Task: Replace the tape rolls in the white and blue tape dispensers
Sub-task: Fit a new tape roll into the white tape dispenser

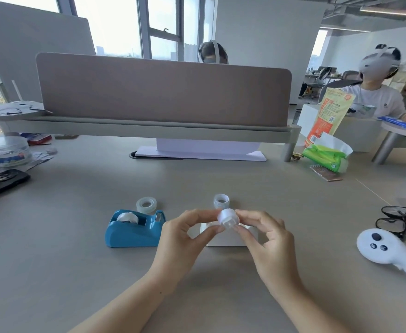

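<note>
Grey desk holds it all. Both hands pinch a small white tape spool, left hand and right hand each by the fingertips, likely taken from the white tape dispenser, mostly hidden just behind them. Next, probably swap its roll with the tape roll beyond the hands. The blue tape dispenser waits left of the left hand, with its own clear tape roll behind it

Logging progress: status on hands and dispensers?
Both hands pinch small white roll. Blue dispenser loaded. White dispenser behind hands. Nothing blocking.
</note>
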A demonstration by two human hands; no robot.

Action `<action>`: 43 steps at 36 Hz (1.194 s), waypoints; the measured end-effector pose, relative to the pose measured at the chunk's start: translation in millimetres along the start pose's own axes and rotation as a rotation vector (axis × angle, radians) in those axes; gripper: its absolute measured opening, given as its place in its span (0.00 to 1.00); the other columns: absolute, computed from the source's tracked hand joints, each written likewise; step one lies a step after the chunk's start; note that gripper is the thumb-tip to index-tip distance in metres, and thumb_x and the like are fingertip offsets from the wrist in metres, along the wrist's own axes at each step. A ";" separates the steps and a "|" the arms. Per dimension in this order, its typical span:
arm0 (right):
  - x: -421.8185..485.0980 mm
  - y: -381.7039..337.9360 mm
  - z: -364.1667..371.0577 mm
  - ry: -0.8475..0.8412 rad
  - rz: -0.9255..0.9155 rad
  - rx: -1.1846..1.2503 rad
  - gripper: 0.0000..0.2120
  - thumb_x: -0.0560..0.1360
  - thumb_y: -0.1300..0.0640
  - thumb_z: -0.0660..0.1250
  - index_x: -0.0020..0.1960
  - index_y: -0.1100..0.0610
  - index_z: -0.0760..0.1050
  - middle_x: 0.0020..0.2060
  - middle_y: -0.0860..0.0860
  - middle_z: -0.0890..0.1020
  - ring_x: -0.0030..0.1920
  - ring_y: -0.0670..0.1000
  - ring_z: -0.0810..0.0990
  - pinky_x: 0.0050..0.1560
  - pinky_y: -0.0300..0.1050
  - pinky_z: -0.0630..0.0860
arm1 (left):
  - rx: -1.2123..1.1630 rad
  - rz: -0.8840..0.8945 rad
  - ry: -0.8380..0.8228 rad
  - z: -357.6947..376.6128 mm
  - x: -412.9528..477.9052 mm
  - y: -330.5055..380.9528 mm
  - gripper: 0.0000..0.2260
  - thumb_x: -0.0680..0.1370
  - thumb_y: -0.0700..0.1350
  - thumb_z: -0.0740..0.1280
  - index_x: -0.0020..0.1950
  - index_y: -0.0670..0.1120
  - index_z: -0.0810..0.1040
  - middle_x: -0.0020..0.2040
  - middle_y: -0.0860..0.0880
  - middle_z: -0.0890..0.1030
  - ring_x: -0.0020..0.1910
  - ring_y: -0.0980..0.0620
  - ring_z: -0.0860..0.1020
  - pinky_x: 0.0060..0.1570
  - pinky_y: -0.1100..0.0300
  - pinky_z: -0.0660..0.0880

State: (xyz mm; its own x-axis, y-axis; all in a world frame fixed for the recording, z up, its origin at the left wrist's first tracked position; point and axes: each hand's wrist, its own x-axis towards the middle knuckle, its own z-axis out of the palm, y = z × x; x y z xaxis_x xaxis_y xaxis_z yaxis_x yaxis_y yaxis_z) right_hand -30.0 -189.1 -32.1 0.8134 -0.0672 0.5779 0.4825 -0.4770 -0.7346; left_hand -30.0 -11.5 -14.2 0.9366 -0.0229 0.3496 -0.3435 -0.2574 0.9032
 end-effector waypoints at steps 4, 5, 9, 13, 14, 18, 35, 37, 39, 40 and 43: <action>-0.2 -1.0 0.2 0.031 -0.025 -0.027 0.11 0.70 0.50 0.74 0.51 0.40 0.83 0.48 0.32 0.84 0.51 0.50 0.78 0.51 0.27 0.69 | -0.033 -0.012 0.015 0.4 -2.0 2.7 0.09 0.73 0.46 0.76 0.49 0.59 0.85 0.49 0.60 0.87 0.54 0.61 0.83 0.63 0.51 0.76; 0.0 -0.3 0.3 0.042 -0.036 -0.027 0.12 0.69 0.49 0.73 0.52 0.40 0.83 0.49 0.33 0.83 0.51 0.49 0.78 0.51 0.26 0.69 | -0.039 -0.018 0.022 0.3 -2.3 3.4 0.09 0.73 0.45 0.76 0.49 0.59 0.85 0.49 0.60 0.87 0.54 0.61 0.83 0.63 0.52 0.76; -1.1 5.1 1.2 0.043 -0.076 -0.019 0.15 0.69 0.49 0.76 0.56 0.41 0.82 0.47 0.38 0.84 0.54 0.46 0.79 0.55 0.31 0.71 | -0.058 -0.041 0.033 -1.4 -2.4 6.9 0.09 0.73 0.43 0.76 0.48 0.56 0.86 0.47 0.60 0.87 0.52 0.62 0.84 0.62 0.53 0.77; -1.6 3.0 1.2 0.054 -0.106 -0.070 0.16 0.69 0.50 0.75 0.56 0.42 0.82 0.46 0.38 0.85 0.52 0.46 0.80 0.54 0.36 0.74 | -0.081 -0.057 0.024 -2.1 -2.4 10.5 0.07 0.72 0.43 0.77 0.47 0.54 0.86 0.46 0.59 0.88 0.52 0.61 0.84 0.62 0.52 0.78; -1.7 1.5 1.0 0.059 -0.117 -0.073 0.15 0.69 0.49 0.75 0.56 0.42 0.81 0.47 0.37 0.85 0.52 0.44 0.80 0.53 0.36 0.74 | -0.082 -0.060 0.022 -1.9 -2.6 10.9 0.07 0.71 0.44 0.77 0.47 0.54 0.86 0.46 0.58 0.88 0.51 0.61 0.84 0.62 0.52 0.78; -1.3 -1.8 0.8 0.072 -0.170 -0.099 0.14 0.69 0.45 0.73 0.54 0.45 0.82 0.46 0.34 0.84 0.51 0.40 0.79 0.52 0.40 0.75 | -0.089 -0.065 0.008 -0.8 -3.7 12.1 0.08 0.70 0.44 0.78 0.46 0.54 0.87 0.45 0.58 0.88 0.50 0.61 0.85 0.61 0.53 0.77; 1.1 2.5 0.3 0.109 -0.309 -0.048 0.15 0.69 0.58 0.77 0.55 0.52 0.84 0.42 0.43 0.82 0.42 0.48 0.82 0.49 0.43 0.78 | -0.201 -0.152 -0.014 -4.8 -1.3 14.2 0.09 0.69 0.42 0.79 0.46 0.51 0.87 0.42 0.51 0.89 0.48 0.53 0.86 0.57 0.53 0.80; 1.8 1.4 0.9 0.107 -0.318 -0.047 0.15 0.69 0.58 0.77 0.55 0.52 0.84 0.44 0.34 0.81 0.42 0.48 0.82 0.50 0.40 0.77 | -0.215 -0.165 -0.017 -5.2 -0.9 13.5 0.09 0.69 0.42 0.79 0.47 0.50 0.87 0.42 0.50 0.89 0.48 0.52 0.86 0.55 0.55 0.80; 2.5 0.6 1.0 0.095 -0.326 -0.055 0.15 0.69 0.58 0.77 0.55 0.52 0.84 0.46 0.29 0.79 0.42 0.48 0.82 0.50 0.40 0.77 | -0.236 -0.173 -0.023 -5.0 -1.0 13.5 0.10 0.67 0.44 0.79 0.47 0.50 0.87 0.42 0.50 0.89 0.48 0.52 0.86 0.54 0.56 0.80; 2.7 0.2 0.8 0.087 -0.326 -0.059 0.15 0.69 0.58 0.77 0.55 0.52 0.84 0.46 0.28 0.78 0.42 0.48 0.81 0.50 0.39 0.77 | -0.247 -0.173 -0.025 -4.8 -1.2 13.6 0.11 0.66 0.47 0.79 0.47 0.50 0.87 0.42 0.50 0.89 0.48 0.52 0.86 0.55 0.56 0.80; 2.7 -1.4 0.2 0.081 -0.315 -0.069 0.15 0.69 0.57 0.77 0.55 0.53 0.84 0.43 0.30 0.79 0.40 0.48 0.80 0.50 0.37 0.75 | -0.266 -0.166 -0.028 -4.2 -1.1 12.8 0.14 0.63 0.51 0.78 0.47 0.51 0.87 0.42 0.50 0.89 0.49 0.52 0.86 0.56 0.55 0.80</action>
State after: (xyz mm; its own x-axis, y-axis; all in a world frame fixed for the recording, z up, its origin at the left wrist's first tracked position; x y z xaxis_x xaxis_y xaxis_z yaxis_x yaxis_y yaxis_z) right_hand -28.4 -188.4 -29.5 0.5977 0.0250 0.8013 0.6810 -0.5432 -0.4910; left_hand -35.7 -10.7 -1.9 0.9817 -0.0292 0.1880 -0.1880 0.0015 0.9822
